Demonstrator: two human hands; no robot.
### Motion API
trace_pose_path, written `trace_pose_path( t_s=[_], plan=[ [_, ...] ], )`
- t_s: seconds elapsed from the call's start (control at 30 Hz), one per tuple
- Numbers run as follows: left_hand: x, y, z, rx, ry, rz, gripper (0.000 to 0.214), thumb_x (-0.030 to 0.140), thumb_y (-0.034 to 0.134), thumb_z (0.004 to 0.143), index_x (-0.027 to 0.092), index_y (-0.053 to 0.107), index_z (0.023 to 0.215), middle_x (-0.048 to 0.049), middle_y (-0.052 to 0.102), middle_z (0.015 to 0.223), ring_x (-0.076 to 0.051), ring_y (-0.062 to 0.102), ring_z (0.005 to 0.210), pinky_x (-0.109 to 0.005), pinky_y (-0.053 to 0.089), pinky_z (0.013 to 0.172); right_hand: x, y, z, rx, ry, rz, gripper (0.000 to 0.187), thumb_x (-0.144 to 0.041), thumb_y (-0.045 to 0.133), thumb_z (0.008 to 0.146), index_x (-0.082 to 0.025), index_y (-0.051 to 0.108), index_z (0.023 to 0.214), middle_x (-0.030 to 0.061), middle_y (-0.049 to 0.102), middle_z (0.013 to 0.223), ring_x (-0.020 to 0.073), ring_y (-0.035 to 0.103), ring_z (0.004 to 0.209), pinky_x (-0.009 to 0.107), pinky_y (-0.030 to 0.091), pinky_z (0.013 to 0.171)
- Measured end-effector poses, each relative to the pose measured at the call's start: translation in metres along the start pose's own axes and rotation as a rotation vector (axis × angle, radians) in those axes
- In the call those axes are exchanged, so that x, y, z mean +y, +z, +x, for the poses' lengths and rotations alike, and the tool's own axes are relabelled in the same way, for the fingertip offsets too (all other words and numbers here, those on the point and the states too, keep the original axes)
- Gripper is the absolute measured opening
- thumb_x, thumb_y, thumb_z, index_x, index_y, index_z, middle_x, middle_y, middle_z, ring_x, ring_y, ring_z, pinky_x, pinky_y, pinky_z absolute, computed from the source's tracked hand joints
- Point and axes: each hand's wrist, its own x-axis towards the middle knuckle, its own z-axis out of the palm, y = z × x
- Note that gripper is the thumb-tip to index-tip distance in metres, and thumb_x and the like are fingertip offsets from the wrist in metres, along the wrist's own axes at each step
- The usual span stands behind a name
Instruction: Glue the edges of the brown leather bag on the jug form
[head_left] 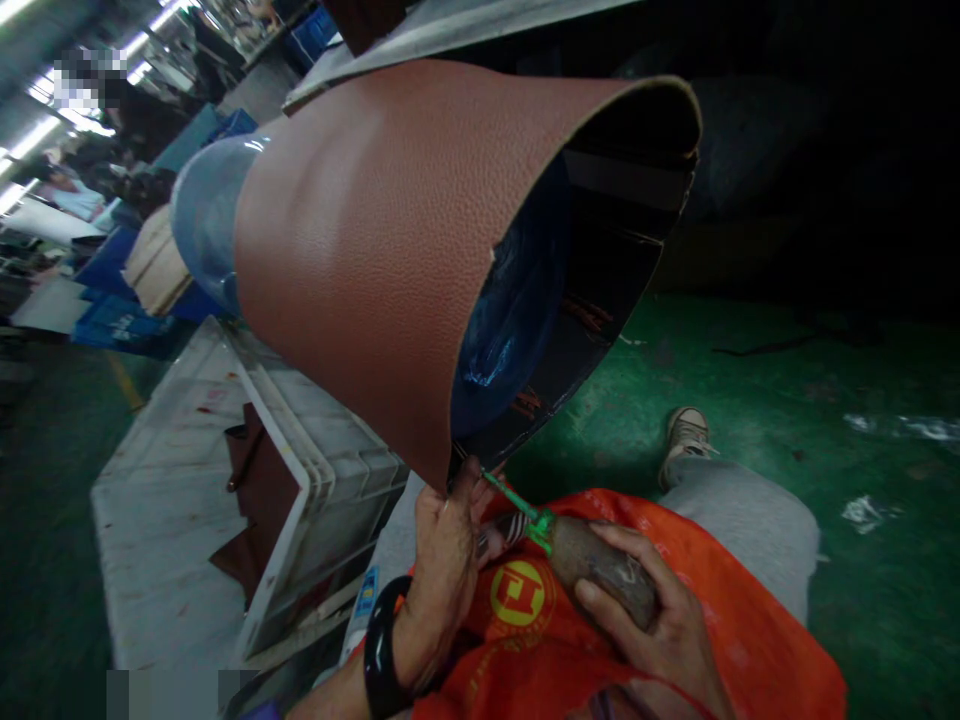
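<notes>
A sheet of brown grained leather (360, 220) curves around a large see-through blue water jug (214, 220), its dark inner side showing at the right end. At the sheet's lower corner, the fingers of my left hand (442, 560) are closed on the leather edge. My right hand (660, 610) grips the thick wooden handle of an awl (600, 570), with green wrapping around its thin shaft. The shaft points up and left to the corner beside my left fingers. Its tip is hidden there, so I cannot tell whether it pierces the leather.
On the left, a dirty white plastic crate (180, 500) has dark brown leather scraps (259, 500) on it. Blue crates (124, 315) stand farther back. An orange apron (697, 580) covers my lap, above the green floor (757, 390). A person (71, 190) is in the background.
</notes>
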Motion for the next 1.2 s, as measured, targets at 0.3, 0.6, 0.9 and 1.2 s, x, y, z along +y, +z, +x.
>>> trace_pose_path(
  t_s=[0.3, 0.6, 0.9, 1.2],
  plan=[
    [-0.002, -0.021, 0.007, -0.224, -0.161, 0.057, 0.049, 0.035, 0.082, 0.073, 0.020, 0.063, 0.116, -0.0086, 0.073, 0.101, -0.019, 0.069, 0.073, -0.018, 0.040, 0.044, -0.015, -0.003, 0.009, -0.041, 0.150, 0.111, 0.031, -0.037, 0.079, 0.067, -0.024, 0.075, 0.095, 0.0044, 0.078, 0.097, 0.0205, 0.074, 0.081, 0.022, 0.059, 0.070],
    [0.007, -0.061, 0.027, -0.432, -0.621, -0.511, 0.014, 0.020, 0.074, 0.068, 0.012, 0.072, 0.079, -0.0143, 0.070, 0.116, -0.026, 0.068, 0.107, -0.037, 0.054, 0.095, -0.013, -0.002, 0.010, 0.011, 0.189, 0.050, 0.034, -0.039, 0.079, 0.063, -0.023, 0.074, 0.093, 0.0067, 0.078, 0.097, 0.0236, 0.074, 0.082, 0.026, 0.059, 0.068],
    [0.013, -0.041, 0.032, -0.414, -0.462, -0.537, 0.070, 0.043, 0.062, 0.087, 0.023, 0.039, 0.150, -0.0104, 0.062, 0.138, -0.029, 0.052, 0.133, -0.045, 0.032, 0.119, -0.009, 0.003, 0.006, 0.030, 0.157, 0.041, 0.032, -0.040, 0.077, 0.068, -0.023, 0.074, 0.095, 0.0062, 0.077, 0.093, 0.0233, 0.074, 0.079, 0.026, 0.060, 0.067],
    [0.018, -0.033, 0.028, -0.353, -0.443, -0.573, 0.076, 0.055, 0.062, 0.084, 0.023, 0.041, 0.149, -0.0108, 0.050, 0.149, -0.038, 0.036, 0.144, -0.055, 0.032, 0.118, -0.016, 0.000, 0.005, 0.042, 0.092, -0.037, 0.030, -0.040, 0.076, 0.070, -0.023, 0.075, 0.094, 0.0056, 0.077, 0.095, 0.0230, 0.074, 0.081, 0.026, 0.060, 0.070]
  ],
)
